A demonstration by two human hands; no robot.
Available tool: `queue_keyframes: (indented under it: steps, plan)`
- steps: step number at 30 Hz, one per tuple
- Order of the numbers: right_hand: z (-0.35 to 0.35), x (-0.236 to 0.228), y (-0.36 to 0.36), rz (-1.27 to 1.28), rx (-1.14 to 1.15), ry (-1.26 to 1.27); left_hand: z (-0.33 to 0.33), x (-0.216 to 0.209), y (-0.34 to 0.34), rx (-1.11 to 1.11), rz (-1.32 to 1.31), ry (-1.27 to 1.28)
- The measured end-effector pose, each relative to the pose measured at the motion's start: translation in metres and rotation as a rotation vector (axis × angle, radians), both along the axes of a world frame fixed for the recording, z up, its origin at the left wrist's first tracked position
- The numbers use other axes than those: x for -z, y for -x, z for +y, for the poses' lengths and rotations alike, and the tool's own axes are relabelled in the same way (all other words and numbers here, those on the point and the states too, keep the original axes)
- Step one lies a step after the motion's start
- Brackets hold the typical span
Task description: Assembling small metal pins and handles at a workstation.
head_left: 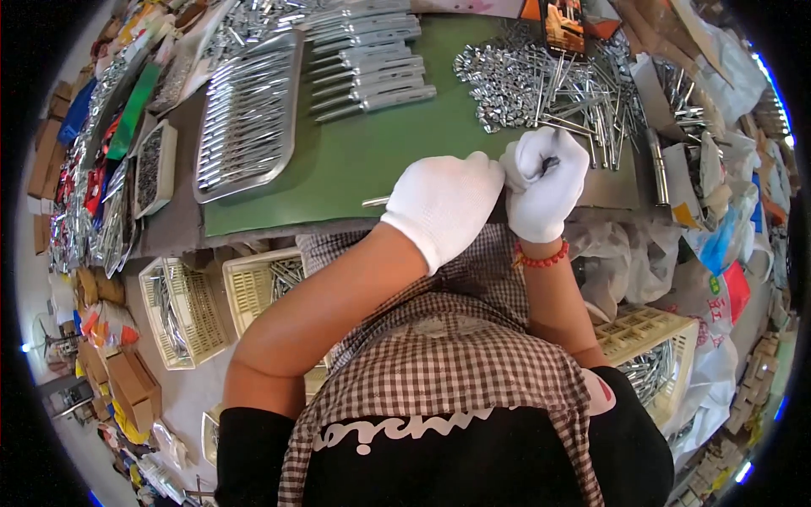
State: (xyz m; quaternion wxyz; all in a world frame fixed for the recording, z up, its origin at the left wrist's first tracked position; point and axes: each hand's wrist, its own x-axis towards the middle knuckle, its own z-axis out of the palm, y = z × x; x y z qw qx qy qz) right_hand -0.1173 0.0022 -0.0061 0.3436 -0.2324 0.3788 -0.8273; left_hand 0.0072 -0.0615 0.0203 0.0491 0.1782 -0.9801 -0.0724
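Both hands wear white gloves and meet at the near edge of the green work mat. My left hand is closed, and the end of a thin metal rod sticks out past its wrist side. Touching it, my right hand has its fingers curled in a pinch; what they hold is hidden. Just beyond the right hand lie a heap of small shiny metal fittings and a loose pile of long metal rods.
A metal tray of neatly lined rods stands at the left. Beside it lies a row of silver tubes with thin shafts. A small box of dark parts is farther left. Plastic baskets stand below the table.
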Motion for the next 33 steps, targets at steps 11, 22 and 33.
queue_keyframes:
  steps: [11, 22, 33]
  plan:
    - [0.000, 0.024, 0.011, -0.062, 0.072, 0.094, -0.006, 0.011, 0.011, 0.048, 0.118, 0.034]
    - [0.064, 0.015, 0.035, 0.581, 0.199, -0.468, 0.019, 0.044, -0.257, -0.562, 0.101, -0.090]
    - [0.023, 0.003, 0.038, 1.385, 0.306, -0.844, -0.084, 0.010, -0.027, -0.188, 0.415, 0.178]
